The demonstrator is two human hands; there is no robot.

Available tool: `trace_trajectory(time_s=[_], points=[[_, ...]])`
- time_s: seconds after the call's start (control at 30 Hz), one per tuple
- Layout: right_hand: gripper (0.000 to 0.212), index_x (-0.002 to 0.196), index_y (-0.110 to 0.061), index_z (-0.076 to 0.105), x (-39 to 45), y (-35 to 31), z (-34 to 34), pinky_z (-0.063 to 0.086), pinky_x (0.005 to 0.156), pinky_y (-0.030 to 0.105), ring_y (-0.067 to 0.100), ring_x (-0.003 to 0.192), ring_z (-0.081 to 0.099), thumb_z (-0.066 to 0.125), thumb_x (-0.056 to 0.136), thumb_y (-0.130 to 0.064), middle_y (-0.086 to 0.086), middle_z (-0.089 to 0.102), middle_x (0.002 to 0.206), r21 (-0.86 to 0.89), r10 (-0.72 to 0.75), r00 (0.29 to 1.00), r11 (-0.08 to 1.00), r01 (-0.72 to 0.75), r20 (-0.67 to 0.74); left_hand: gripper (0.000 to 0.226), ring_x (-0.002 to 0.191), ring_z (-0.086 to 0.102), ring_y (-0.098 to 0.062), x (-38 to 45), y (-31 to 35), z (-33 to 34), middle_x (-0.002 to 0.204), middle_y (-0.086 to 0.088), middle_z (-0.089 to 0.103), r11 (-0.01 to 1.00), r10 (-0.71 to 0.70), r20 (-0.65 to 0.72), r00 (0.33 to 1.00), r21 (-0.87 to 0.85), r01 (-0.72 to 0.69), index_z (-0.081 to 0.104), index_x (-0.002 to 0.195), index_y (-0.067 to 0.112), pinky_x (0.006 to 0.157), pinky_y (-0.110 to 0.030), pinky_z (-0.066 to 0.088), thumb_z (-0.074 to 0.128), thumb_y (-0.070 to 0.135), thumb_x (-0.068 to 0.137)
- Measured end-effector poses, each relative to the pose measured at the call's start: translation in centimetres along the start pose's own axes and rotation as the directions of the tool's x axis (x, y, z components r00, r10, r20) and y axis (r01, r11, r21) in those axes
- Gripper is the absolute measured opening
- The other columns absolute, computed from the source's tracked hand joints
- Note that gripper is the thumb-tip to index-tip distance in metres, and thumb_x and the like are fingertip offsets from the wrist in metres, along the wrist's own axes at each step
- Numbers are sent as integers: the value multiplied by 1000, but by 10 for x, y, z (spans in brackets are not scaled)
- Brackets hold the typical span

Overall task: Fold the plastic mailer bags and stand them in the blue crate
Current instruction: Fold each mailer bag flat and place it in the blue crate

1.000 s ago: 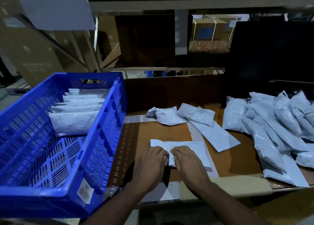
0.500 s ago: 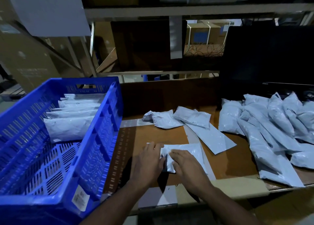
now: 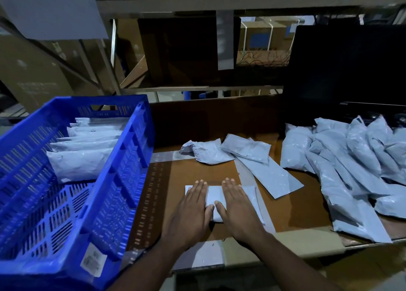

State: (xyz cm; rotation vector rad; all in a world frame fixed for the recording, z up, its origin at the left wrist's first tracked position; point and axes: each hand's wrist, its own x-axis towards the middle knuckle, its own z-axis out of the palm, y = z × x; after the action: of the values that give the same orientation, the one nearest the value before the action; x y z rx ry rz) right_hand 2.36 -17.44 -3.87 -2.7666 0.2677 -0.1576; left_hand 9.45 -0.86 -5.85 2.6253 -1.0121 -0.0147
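Both hands lie flat, side by side, on a pale mailer bag [image 3: 214, 197] in the middle of the cardboard-covered table [image 3: 189, 172]. The left hand [image 3: 193, 207] covers the bag's left part and the right hand [image 3: 236, 205] its right part, with a strip of bag showing between them. The fingers of each hand are straight and held together, pointing toward 12 o'clock, and the two thumbs nearly meet at the bag's near edge; nothing is gripped, the palms simply press down. The bag's right end sticks out past the right hand. At about 9 o'clock from the hands stands the blue crate [image 3: 123, 180], its near corner bearing a white label [image 3: 93, 261]. Inside it, against the far end, a row of folded bags [image 3: 81, 156] stands on edge, one behind another. At 12 to 1 o'clock from the hands lie two loose bags [image 3: 226, 152], one crumpled, the other long and trailing toward 4 o'clock. At 3 o'clock, well apart from the hands, a heap of unfolded bags [image 3: 356, 165] is spread over the table's right side. Beyond the table rise dim shelves [image 3: 219, 3] with cardboard boxes.
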Motion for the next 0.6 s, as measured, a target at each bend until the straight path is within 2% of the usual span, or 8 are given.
trace_trajectory(time_s=[0.1,0.2,0.47,0.53,0.6], points=[[86,160,-25,-7,-11,12,6,-13,117,25,8,150,-16,8,93,-77,-7,-14,166,-21,79,996,997,-78,32,74,155,-5,-4,-5,1,-1,170,4,1,1000,7,8,1000,0,-7,4,163,20,127,-32,10,8,58,101],[99,160,-25,-7,-8,23,9,-7,123,30,10,153,-12,-4,83,-86,-7,-14,166,-15,101,994,995,-101,51,73,154,-5,-3,-4,1,-2,171,5,0,1000,1,9,1000,-11,-1,2,163,22,127,-31,10,8,59,100],[102,160,-23,-7,-23,44,-8,-2,126,35,9,153,-12,-11,80,-87,-6,-11,167,-59,74,995,996,-71,63,69,155,-6,-4,-7,1,-4,170,6,-3,1000,2,-7,1000,-30,-2,0,163,21,127,-30,3,21,53,106],[103,160,-24,-8,-22,43,-8,-5,125,33,9,152,-13,-11,79,-88,-7,-13,167,-29,85,994,996,-83,64,68,155,-6,-4,-5,2,-8,168,10,-6,998,-10,-7,1000,-55,9,0,162,22,127,-30,2,25,52,107],[101,160,-26,-8,-24,45,-14,-6,123,30,7,152,-13,-3,80,-88,-9,-14,166,46,115,991,992,-119,74,68,153,-9,-1,-4,4,-16,162,17,-13,993,-44,24,999,-112,47,0,162,25,124,-23,-4,28,53,107]])
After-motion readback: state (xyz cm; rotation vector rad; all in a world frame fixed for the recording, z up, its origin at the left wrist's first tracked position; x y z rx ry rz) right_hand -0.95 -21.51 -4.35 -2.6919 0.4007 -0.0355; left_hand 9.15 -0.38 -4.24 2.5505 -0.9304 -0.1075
